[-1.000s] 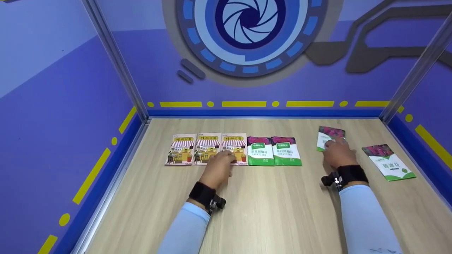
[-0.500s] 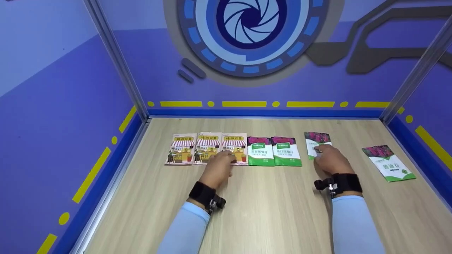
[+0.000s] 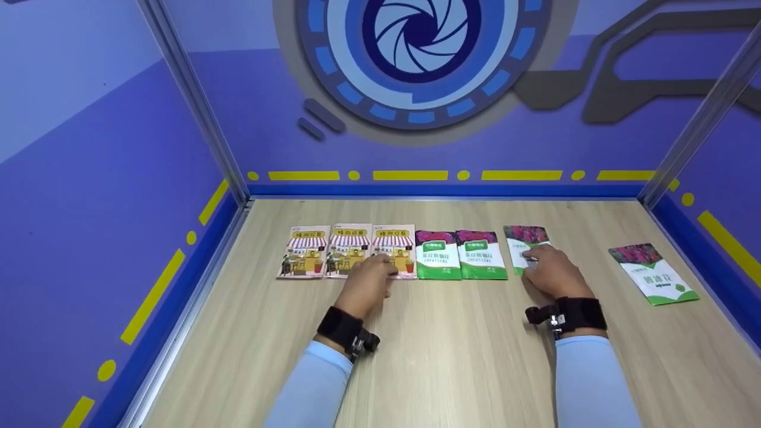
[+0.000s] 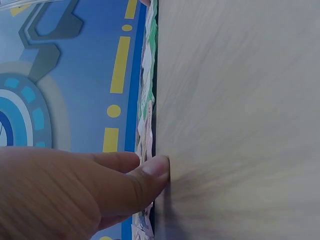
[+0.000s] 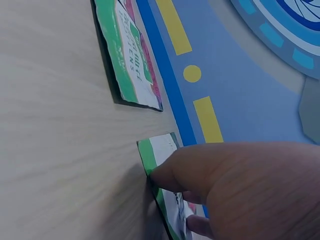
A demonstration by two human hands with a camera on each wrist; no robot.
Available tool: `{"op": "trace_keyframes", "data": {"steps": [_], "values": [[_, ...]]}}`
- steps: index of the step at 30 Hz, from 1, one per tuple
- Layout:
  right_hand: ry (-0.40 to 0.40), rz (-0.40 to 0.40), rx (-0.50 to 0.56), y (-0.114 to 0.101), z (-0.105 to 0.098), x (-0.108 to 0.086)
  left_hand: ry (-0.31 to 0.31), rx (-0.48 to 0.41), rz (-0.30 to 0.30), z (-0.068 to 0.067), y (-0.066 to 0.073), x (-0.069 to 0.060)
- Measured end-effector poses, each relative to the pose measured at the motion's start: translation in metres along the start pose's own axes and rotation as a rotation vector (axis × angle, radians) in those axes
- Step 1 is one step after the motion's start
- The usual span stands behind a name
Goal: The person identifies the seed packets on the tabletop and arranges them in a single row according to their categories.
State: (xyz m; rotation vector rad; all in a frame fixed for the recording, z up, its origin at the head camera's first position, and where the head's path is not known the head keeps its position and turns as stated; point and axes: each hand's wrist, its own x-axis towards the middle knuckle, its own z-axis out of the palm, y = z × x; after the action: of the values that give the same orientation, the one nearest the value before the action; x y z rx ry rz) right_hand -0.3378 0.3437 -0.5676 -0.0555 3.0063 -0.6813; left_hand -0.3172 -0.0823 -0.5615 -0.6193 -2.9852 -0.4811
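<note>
My left hand rests at the near edge of a pink packet printed with a striped shop awning. Its thumb tip touches the tabletop, and the fingers lie over the packet. Two matching packets, a middle one and a left one, lie to its left. To its right come two green-and-white impatiens seed packets, one beside the other. My right hand holds another flower seed packet, thumb at the near edge and fingers over its face. A small gap separates that packet from the row.
One more flower seed packet lies slanted at the right side of the wooden table. Blue-purple printed walls enclose the table at the back and both sides.
My right hand has brought its seed packet leftward and slightly nearer, close to the end of the row. The left hand and the other packets have stayed put.
</note>
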Motion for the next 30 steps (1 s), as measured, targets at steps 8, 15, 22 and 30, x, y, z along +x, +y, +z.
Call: {"op": "trace_keyframes", "data": {"steps": [8, 15, 22, 30], "values": [[0.01, -0.027, -0.024, -0.003, 0.0007, -0.0012, 0.012, 0.023, 0.02, 0.0004, -0.0006, 0.0004], [-0.04, -0.03, -0.02, -0.0039, -0.0012, -0.0025, 0.028, 0.023, 0.038, 0.0014, 0.0001, -0.0007], [-0.038, -0.055, -0.011, -0.0034, -0.0018, -0.0051, 0.007, 0.036, 0.017, 0.0007, 0.0006, -0.0011], [-0.028, -0.053, -0.006, 0.0, 0.0004, -0.0038, -0.015, 0.006, -0.002, -0.001, 0.0013, -0.002]]}}
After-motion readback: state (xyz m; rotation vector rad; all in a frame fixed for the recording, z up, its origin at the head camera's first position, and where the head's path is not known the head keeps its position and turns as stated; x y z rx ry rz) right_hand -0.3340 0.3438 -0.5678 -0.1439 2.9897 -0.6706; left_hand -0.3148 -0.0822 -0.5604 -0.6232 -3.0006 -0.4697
